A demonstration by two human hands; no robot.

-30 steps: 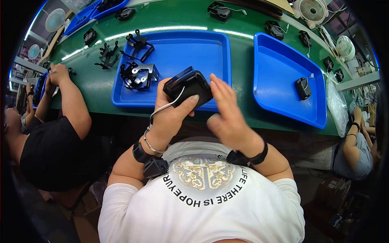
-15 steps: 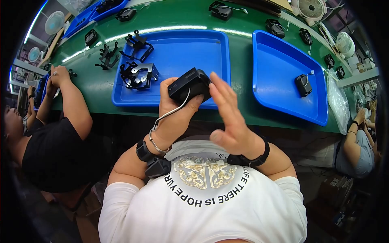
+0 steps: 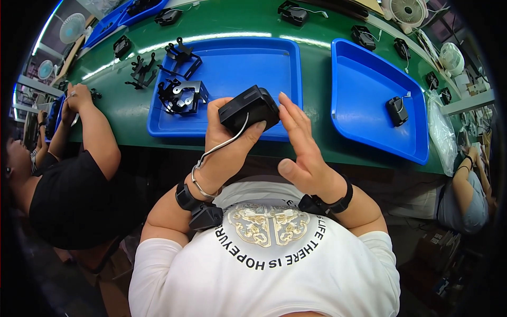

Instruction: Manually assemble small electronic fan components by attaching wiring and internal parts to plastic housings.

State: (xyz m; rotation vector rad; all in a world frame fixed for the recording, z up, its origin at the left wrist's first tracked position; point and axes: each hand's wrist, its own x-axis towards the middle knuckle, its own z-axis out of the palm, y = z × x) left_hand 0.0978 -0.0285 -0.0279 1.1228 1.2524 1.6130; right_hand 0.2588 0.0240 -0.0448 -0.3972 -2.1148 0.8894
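Turned since earlier, the black case sits clasped in left grip, beside unclenched right grip.

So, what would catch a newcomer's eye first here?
Probably the big blue tray ahead on the green table, with dark brackets at its left end. In front of it, the left hand holds a black boxy device with a pale cable, the right hand open beside it. A second blue tray lies to the right.

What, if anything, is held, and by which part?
The left hand holds a black boxy unit by its left end, thumb at its lower edge. The right hand, open beside the unit's right end, grips nothing.
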